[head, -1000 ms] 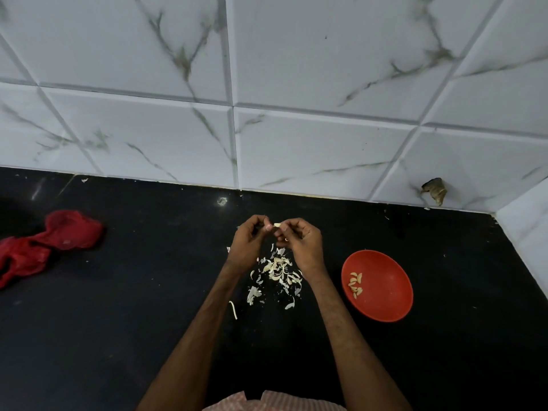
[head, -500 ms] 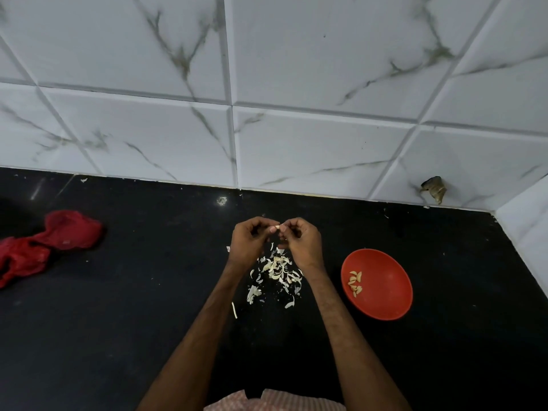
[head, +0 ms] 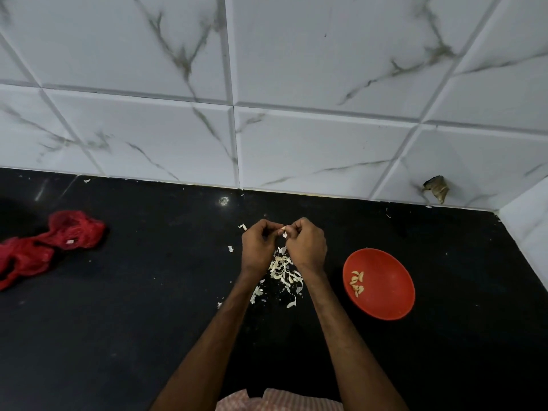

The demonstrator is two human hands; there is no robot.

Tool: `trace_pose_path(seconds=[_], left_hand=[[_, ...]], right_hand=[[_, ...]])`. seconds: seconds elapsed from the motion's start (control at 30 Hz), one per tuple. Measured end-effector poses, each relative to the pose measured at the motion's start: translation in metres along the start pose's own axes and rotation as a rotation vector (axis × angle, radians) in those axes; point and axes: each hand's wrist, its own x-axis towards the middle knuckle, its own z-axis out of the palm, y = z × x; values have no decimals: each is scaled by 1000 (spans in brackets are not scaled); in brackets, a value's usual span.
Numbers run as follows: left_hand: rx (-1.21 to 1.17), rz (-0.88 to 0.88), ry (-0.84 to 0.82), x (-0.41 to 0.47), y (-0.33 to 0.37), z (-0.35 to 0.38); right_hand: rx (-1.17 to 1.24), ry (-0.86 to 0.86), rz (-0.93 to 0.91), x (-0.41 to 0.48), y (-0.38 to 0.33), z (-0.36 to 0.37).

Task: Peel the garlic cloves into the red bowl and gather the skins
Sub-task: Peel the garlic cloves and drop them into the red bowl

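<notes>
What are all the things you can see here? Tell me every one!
counter: one, black, along the bottom
wall tiles: several, white with grey veins, behind counter
red bowl: one, red, on counter at right
peeled cloves: several, pale yellow, inside the red bowl
skins: scattered pile, whitish, on counter left of red bowl
garlic clove: one, pale, held above the skins
red cloth: one, red, crumpled at far left
left hand: one, pinching the garlic clove
right hand: one, pinching the garlic clove

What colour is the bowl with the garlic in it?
Red. The bowl shows best in the head view, right of the hands.
</notes>
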Motion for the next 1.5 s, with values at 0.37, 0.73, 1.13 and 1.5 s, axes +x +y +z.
trace_pose_path(seconds=[0.37,0.73,1.13,1.5], left_hand=[[-128,-109,69,2,-5,3],[-280,-178,32,3,-1,-6],[-331,-198,27,5,-5,-6],[-299,-217,-90,5,-3,-5]], right_hand=[[314,-111,-160,2,6,0],[493,-170,-94,1,7,-2],[578,-173,-75,1,4,-5],[331,-27,-166,7,14,-1]])
